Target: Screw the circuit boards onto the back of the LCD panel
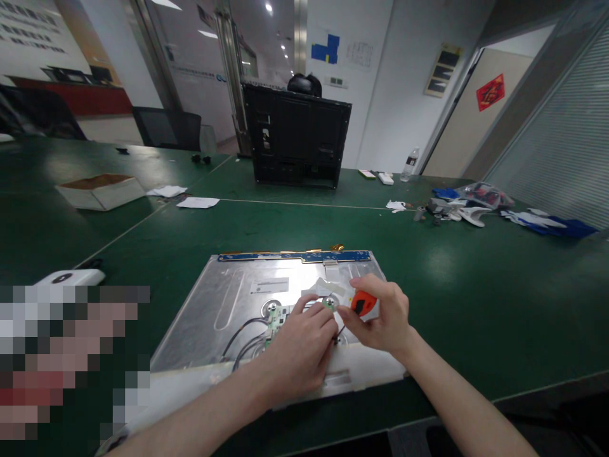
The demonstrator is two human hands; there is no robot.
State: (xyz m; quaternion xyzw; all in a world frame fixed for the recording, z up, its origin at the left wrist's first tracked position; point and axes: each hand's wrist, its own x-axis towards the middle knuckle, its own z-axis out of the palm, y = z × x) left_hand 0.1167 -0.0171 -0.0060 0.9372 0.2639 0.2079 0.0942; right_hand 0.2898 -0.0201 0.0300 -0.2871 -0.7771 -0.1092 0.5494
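Observation:
A flat silver metal display panel (233, 285) lies on the table in front of me. Its far edge carries a long blue circuit strip (285, 256). On its near part sits a small green circuit board (280, 317), largely covered by my left hand (307, 333). That hand's fingers are bent and pressed together over the board, their tips partly hidden. In my right hand (384, 315) is a screwdriver with an orange-red and black handle (363, 303), gripped between thumb and fingers just right of the left fingertips. Its tip is hidden. Black cables (242, 333) run from the board toward the left.
A black monitor-like frame (297, 136) stands across the table. An open box (102, 193) and papers (198, 202) lie at left, near a white device (71, 277). A bottle (410, 165), bagged items (485, 194) and gloves (537, 219) are at right. A pixelated patch covers the lower left.

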